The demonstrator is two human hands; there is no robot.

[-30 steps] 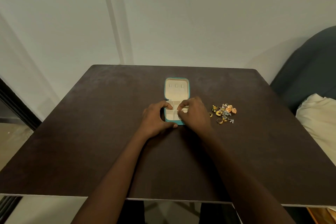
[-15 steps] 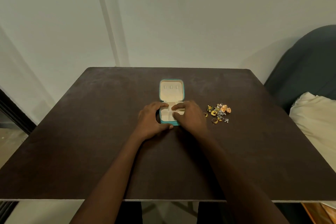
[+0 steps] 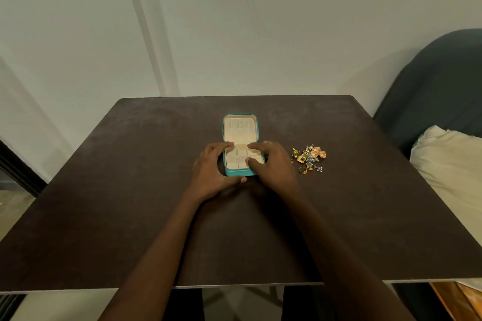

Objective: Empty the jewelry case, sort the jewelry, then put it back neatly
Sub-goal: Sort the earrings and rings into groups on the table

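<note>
A matt, faintly mottled dark table [image 3: 130,190] is seen; the jewelry case [image 3: 241,135] is lined in soft cream cloth; shiny metal jewelry [image 3: 310,157] lies at three o'clock.

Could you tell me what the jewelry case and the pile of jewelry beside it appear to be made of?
Jewelry case: teal shell, probably faux leather or fabric; cream lining looks matte and velvety, likely soft cloth. Pile of jewelry: shiny gold and silver glints suggest polished metal, with small pale beads, perhaps pearls; too small to confirm.
</note>
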